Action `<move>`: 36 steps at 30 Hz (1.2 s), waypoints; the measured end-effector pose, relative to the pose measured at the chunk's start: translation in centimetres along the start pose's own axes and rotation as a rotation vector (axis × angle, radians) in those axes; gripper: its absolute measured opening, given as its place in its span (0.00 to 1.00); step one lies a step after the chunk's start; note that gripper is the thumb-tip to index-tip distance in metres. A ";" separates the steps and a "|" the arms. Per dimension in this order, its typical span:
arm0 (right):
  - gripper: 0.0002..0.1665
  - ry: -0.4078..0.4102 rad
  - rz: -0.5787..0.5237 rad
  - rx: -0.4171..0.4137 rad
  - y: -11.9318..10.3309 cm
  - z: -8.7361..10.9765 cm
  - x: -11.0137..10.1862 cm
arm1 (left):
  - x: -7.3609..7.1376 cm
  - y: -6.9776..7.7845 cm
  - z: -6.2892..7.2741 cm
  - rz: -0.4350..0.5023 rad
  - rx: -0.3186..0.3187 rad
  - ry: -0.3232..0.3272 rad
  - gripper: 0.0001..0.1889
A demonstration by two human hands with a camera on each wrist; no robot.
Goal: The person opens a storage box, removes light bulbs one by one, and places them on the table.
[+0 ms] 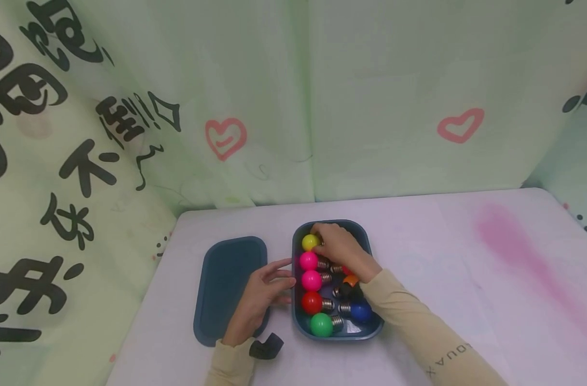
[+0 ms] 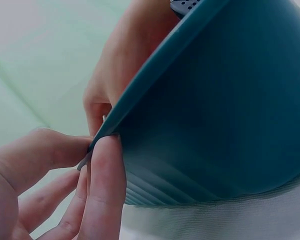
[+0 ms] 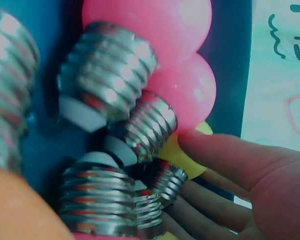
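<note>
My right hand reaches into the far end of a dark blue tray. It holds a yellow light bulb, the thumb against the globe in the right wrist view; its other fingers are partly hidden behind metal screw bases. My left hand is at the tray's left side, where thumb and finger pinch the rim in the left wrist view. Down the tray's left run pink bulbs, a red bulb and a green bulb. A blue bulb and an orange bulb lie to the right, partly covered by my arm.
A flat dark blue lid or shallow tray lies left of the bulb tray, partly under my left hand. Both sit on a white table with a pink smear on its right. Printed curtains hang behind and beside it.
</note>
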State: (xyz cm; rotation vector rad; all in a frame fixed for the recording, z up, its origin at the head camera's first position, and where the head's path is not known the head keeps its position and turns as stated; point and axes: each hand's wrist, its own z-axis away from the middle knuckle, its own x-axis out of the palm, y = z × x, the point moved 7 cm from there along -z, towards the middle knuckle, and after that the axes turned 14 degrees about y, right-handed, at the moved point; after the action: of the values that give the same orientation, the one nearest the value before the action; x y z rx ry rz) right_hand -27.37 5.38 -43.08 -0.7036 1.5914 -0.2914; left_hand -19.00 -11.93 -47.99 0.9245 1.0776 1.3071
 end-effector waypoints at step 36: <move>0.21 0.049 -0.078 -0.081 0.2 2.7 -6.8 | 0.0 -0.1 0.0 0.002 -0.014 0.005 0.28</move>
State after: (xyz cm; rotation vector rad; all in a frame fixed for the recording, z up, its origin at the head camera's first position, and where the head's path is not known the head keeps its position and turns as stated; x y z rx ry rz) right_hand -24.78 10.18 -38.16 -0.8271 1.6319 -0.3048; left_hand -18.98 -11.93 -48.11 0.9126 1.0703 1.3179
